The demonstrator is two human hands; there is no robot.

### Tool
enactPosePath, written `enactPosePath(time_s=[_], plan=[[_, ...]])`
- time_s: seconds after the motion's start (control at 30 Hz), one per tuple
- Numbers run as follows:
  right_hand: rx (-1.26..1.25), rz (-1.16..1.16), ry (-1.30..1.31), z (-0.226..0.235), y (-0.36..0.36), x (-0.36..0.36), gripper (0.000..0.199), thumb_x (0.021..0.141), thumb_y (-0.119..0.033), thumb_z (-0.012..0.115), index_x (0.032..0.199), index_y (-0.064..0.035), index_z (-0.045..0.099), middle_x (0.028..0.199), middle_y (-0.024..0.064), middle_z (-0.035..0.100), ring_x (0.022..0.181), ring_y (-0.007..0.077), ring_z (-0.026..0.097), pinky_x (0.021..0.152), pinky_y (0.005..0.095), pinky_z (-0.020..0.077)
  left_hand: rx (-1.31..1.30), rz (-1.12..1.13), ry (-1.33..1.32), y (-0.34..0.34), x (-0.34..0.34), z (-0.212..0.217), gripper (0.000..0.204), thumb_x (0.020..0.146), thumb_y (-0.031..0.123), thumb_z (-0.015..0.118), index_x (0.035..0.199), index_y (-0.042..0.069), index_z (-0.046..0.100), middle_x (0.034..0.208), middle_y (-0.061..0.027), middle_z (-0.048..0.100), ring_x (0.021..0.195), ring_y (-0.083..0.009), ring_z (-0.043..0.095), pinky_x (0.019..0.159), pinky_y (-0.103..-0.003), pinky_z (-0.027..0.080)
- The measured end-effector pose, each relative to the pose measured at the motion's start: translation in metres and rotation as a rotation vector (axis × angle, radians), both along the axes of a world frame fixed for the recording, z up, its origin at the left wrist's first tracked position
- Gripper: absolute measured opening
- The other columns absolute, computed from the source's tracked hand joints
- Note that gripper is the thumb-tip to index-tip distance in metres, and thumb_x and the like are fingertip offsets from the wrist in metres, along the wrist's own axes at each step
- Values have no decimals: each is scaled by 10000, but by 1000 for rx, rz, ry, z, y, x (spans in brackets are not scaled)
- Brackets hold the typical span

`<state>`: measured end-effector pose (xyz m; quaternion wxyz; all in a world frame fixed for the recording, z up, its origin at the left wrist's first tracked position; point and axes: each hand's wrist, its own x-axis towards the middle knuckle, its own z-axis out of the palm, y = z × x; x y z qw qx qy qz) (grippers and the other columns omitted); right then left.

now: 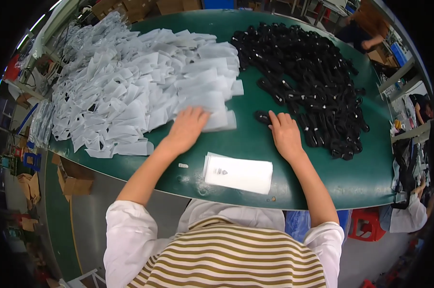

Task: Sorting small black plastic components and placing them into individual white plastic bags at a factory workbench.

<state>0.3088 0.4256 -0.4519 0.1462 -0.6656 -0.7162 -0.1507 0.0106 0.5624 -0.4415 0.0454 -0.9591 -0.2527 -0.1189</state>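
My left hand (pixel 189 126) lies on the near right edge of a big heap of whitish, translucent plastic bags (pixel 126 91), fingers stretched over the top ones. On the right, my right hand (pixel 285 133) has its thumb and fingertips at the end of a small coiled black cable (pixel 262 116), which sits apart from the rest. Beyond that hand spreads a pile of similar black coiled cables (pixel 318 81) with small shiny ends. A stack of flat white bags (pixel 238 174) with small dark print lies near me, between my forearms.
Everything lies on a green table (pixel 217 144) with a curved near edge. A small pale scrap (pixel 183 165) is left of the white stack. Cardboard boxes (pixel 75 185) stand on the floor at left, and a red stool (pixel 366 224) at right. Other people are beyond the table's right side.
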Motion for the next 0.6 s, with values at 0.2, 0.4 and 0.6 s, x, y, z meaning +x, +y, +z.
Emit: enactPosePath(time_s=[0.2, 0.4, 0.6], plan=[[-169, -258, 1188, 9, -65, 0, 320, 944, -76, 575, 1258, -20, 569, 853, 74, 637, 692, 130, 584, 601, 251, 454, 143, 33, -180, -25, 23, 25, 513, 761, 109, 673, 1251, 49, 536, 1112, -126, 534, 1042, -333, 513, 887, -462, 433], [-67, -268, 1512, 16, -132, -26, 302, 923, -48, 602, 1222, -4, 601, 831, 29, 625, 655, 86, 547, 573, 242, 441, -486, -293, -524, -145, 64, 5, 371, 739, 92, 752, 1085, 45, 625, 1026, -130, 556, 944, -331, 532, 832, -417, 460], [18, -158, 832, 31, -164, -41, 307, 835, 3, 686, 1140, -17, 656, 817, 71, 591, 643, 157, 570, 567, 280, 451, -515, -271, -370, -164, 85, -13, 165, 788, 65, 710, 912, 32, 606, 897, -91, 565, 822, -282, 559, 745, -368, 473]])
